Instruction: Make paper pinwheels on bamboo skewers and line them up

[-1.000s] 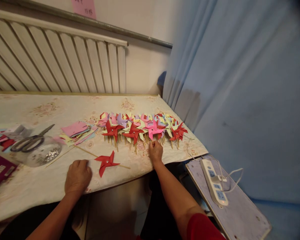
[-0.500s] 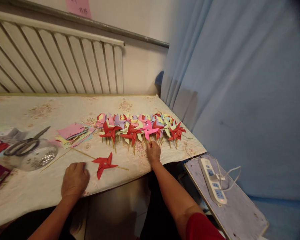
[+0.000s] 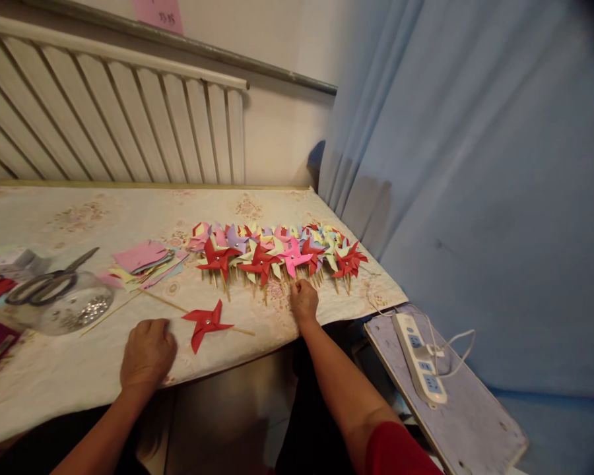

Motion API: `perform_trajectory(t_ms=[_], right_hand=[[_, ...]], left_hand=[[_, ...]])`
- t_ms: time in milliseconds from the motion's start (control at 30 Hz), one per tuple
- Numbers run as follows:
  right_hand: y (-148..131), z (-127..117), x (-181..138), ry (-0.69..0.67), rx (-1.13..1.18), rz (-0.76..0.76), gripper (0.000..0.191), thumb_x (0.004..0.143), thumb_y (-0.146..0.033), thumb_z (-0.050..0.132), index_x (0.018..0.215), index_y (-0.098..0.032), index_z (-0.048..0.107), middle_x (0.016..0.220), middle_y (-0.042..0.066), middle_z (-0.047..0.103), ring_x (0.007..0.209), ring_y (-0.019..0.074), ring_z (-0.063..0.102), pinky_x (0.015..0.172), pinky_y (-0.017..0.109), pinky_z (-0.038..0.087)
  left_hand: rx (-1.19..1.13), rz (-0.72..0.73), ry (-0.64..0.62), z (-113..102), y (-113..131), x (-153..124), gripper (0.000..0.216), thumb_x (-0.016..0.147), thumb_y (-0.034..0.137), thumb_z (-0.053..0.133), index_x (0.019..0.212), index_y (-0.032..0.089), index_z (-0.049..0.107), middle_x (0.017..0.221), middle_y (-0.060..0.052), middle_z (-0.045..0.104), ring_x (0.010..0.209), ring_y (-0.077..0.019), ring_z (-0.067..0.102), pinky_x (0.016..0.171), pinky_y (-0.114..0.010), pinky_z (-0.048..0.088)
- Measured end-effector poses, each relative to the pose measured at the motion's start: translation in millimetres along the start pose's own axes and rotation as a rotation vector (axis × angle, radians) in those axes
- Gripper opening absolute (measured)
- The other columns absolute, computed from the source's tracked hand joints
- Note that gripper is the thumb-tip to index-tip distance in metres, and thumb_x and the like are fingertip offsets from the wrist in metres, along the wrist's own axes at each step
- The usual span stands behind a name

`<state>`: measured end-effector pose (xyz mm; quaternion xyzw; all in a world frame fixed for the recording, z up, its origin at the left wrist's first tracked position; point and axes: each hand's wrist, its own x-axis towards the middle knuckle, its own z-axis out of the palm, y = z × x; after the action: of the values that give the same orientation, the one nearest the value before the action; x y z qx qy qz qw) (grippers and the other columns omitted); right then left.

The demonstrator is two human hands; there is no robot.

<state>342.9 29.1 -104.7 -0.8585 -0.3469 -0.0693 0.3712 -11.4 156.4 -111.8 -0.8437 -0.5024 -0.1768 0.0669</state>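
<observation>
The right hand pinches the pink pinwheel, at the cluster's front, by its stick, a sound hold on something likely light and easily creased; the left hand lies curled on the cloth, its grip hidden.

Flower-patterned table, pinwheel cluster, lone red pinwheel, paper pile
</observation>
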Motion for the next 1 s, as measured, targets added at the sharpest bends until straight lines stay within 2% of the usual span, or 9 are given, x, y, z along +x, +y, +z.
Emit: perform_trajectory(t_ms=[367, 700, 867, 1000], right_hand=[[-2.0, -2.0, -1.0, -0.031, -0.018, 0.036, 0.017, 0.090, -0.028, 0.056, 0.075, -0.020, 0.063, 0.071, 0.001, 0.062, 0.066, 0.0159, 0.053, 0.061, 0.025, 0.031], [0.0, -0.6, -1.3, -0.033, -0.024, 0.018, 0.016, 0.090, -0.028, 0.057, 0.077, -0.020, 0.062, 0.072, 0.001, 0.062, 0.068, 0.0159, 0.054, 0.063, 0.025, 0.032], [1.1, 0.0, -1.7, -0.019, 0.004, 0.012, 0.016, 0.088, -0.027, 0.058, 0.075, -0.020, 0.061, 0.072, 0.001, 0.061, 0.068, 0.0159, 0.053, 0.064, 0.025, 0.033], [-0.3, -9.0, -5.1, 0.033, 0.065, 0.014, 0.018, 0.087, -0.029, 0.057, 0.072, -0.019, 0.058, 0.071, 0.002, 0.060, 0.067, 0.0160, 0.052, 0.066, 0.025, 0.035]], left_hand=[[-0.017, -0.024, -0.020, -2.8, 1.9, 0.8, 0.032, 0.082, 0.021, 0.045, 0.106, 0.012, 0.065, 0.099, -0.016, 0.061, 0.099, -0.0300, 0.055, 0.091, -0.043, 0.043], [-0.009, 0.017, 0.032, -1.9, 1.3, -0.7, 0.032, 0.084, 0.021, 0.043, 0.106, 0.010, 0.065, 0.098, -0.017, 0.061, 0.099, -0.0306, 0.055, 0.090, -0.043, 0.045], [0.010, 0.016, 0.020, -2.0, 1.7, -0.5, 0.033, 0.086, 0.021, 0.041, 0.106, 0.010, 0.065, 0.097, -0.016, 0.060, 0.097, -0.0297, 0.054, 0.091, -0.041, 0.043], [0.005, -0.009, 0.009, -3.1, 3.6, -0.4, 0.033, 0.087, 0.021, 0.039, 0.105, 0.010, 0.065, 0.097, -0.016, 0.060, 0.097, -0.0294, 0.053, 0.090, -0.040, 0.043]])
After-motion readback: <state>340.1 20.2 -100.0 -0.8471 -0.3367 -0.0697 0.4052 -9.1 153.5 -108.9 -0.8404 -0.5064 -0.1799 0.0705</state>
